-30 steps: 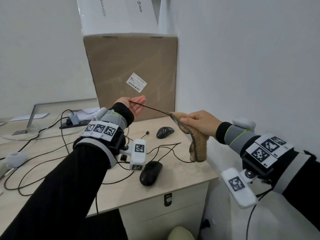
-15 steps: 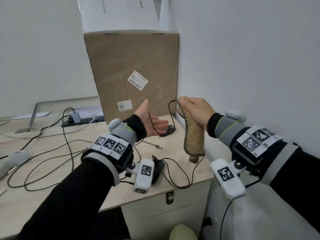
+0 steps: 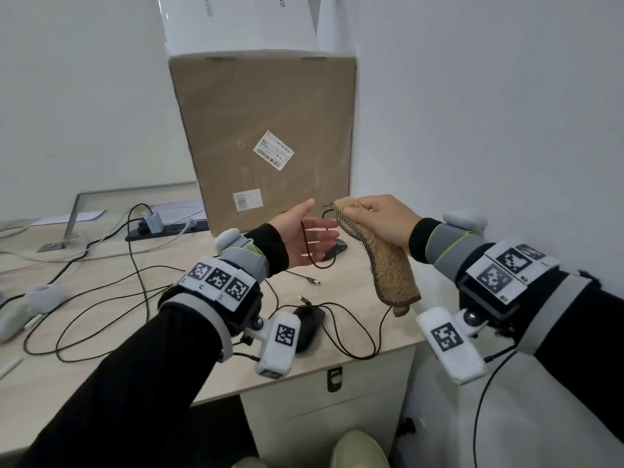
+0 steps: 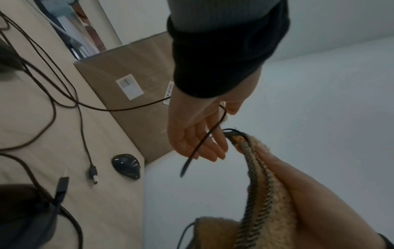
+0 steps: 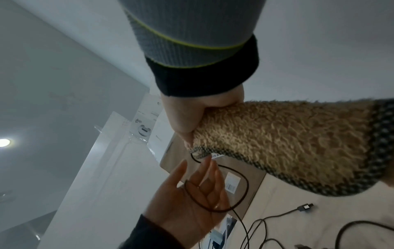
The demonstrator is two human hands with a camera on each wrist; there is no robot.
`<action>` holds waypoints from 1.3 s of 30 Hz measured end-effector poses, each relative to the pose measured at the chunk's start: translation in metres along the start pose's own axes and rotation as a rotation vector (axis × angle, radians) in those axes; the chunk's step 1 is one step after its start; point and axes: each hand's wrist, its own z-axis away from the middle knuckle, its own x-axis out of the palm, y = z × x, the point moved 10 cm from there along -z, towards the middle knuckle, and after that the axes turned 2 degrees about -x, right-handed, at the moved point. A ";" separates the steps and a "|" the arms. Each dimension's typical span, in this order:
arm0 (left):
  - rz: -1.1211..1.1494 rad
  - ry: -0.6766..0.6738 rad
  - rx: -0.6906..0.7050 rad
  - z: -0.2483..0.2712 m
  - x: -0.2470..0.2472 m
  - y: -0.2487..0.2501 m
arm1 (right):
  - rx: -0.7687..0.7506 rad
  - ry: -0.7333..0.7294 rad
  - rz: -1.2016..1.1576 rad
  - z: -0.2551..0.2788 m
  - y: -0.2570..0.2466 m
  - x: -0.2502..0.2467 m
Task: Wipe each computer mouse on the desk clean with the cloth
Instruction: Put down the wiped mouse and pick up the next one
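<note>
Right hand [image 3: 381, 219]: clasps cloth [image 3: 388, 265], now raised with cable [image 3: 305, 246] run through the fold.
Left hand [image 3: 305, 239]: fingers spread, cable slack across palm, no longer taut.
Mice [image 3: 334, 248], [image 3: 309, 324]: desk, 12 and 6 o'clock; wiping unresumed.

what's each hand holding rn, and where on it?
Right hand grips the brown cloth at its top edge, a thin black cable caught in there too. Left hand is open; the cable loops across its palm, ungripped.
</note>
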 end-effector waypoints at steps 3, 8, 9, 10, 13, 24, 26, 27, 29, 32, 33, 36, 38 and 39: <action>0.051 0.079 0.041 -0.004 0.003 0.005 | -0.012 -0.081 0.012 0.003 0.001 0.015; 0.192 0.287 0.191 -0.017 -0.029 0.025 | 0.074 -0.127 0.033 0.008 0.022 0.019; 0.231 0.319 0.215 -0.020 -0.041 0.030 | 0.091 -0.110 0.025 0.010 0.027 0.014; 0.274 0.365 0.231 -0.022 -0.058 0.033 | 0.105 -0.082 0.015 0.010 0.033 0.009; 0.484 0.483 0.264 -0.022 -0.107 0.034 | 0.136 0.012 0.014 0.014 0.050 -0.011; -0.013 0.206 0.167 -0.017 -0.044 0.019 | 0.051 0.125 -0.022 0.005 0.030 -0.008; -0.207 0.139 0.145 -0.015 -0.020 0.013 | 0.046 0.119 -0.016 0.001 0.024 -0.004; -0.265 0.108 0.146 -0.014 -0.010 0.012 | 0.045 0.116 -0.016 -0.001 0.022 -0.003; -0.308 0.034 0.163 -0.013 0.006 0.008 | 0.043 0.111 -0.010 -0.001 0.019 -0.001; -0.344 -0.034 0.205 -0.013 0.017 0.005 | 0.058 0.101 -0.033 -0.001 0.022 0.002; -0.347 -0.027 0.235 -0.013 0.016 0.008 | 0.063 0.094 -0.029 0.000 0.023 0.003; -0.178 0.071 0.310 -0.017 -0.009 0.025 | 0.097 0.085 0.001 0.003 0.029 0.001; 0.058 0.162 0.306 -0.022 -0.040 0.033 | 0.121 0.109 0.023 0.007 0.036 -0.006; 0.180 0.219 0.304 -0.023 -0.058 0.036 | 0.132 0.124 0.040 0.008 0.042 -0.011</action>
